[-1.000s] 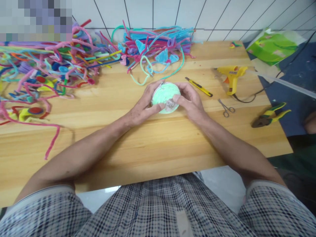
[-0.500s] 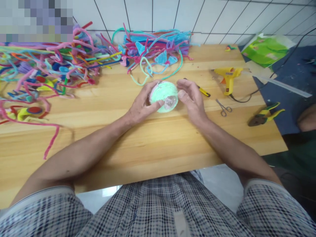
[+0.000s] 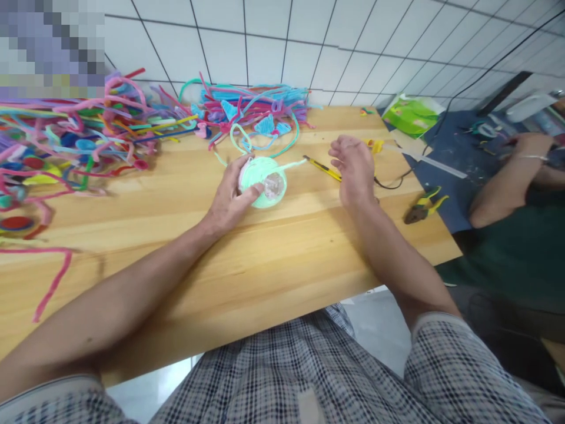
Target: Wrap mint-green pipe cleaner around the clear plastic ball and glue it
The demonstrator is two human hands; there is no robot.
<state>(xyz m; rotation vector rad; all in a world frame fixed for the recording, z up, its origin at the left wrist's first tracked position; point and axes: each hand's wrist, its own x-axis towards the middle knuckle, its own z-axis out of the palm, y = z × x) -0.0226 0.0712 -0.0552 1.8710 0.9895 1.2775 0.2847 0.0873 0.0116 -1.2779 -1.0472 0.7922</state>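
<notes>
My left hand (image 3: 229, 197) grips a round piece wrapped in mint-green pipe cleaner (image 3: 253, 172), its thumb pressed on the front. A silvery, see-through patch (image 3: 274, 185) shows in the middle of the wrapping. One loose mint-green end (image 3: 293, 166) sticks out to the right. Raised over the table, my right hand (image 3: 354, 171) has loosely bent fingers apart and nothing visible in them. It is beside a yellow utility knife (image 3: 323, 167) and in front of a yellow hot glue gun (image 3: 376, 145), which it mostly covers.
Heaps of coloured pipe cleaners (image 3: 110, 126) fill the table's back left. A clear glue stick (image 3: 441, 164) extends from the glue gun. Yellow-handled pliers (image 3: 424, 206) lie near the right edge. A green packet (image 3: 410, 115) is behind. Another person's arm (image 3: 507, 182) rests at right.
My right hand has left the wrapped piece and moved right, now hiding the glue gun and scissors. The loose mint-green end now stands out. The view has turned to the right.
</notes>
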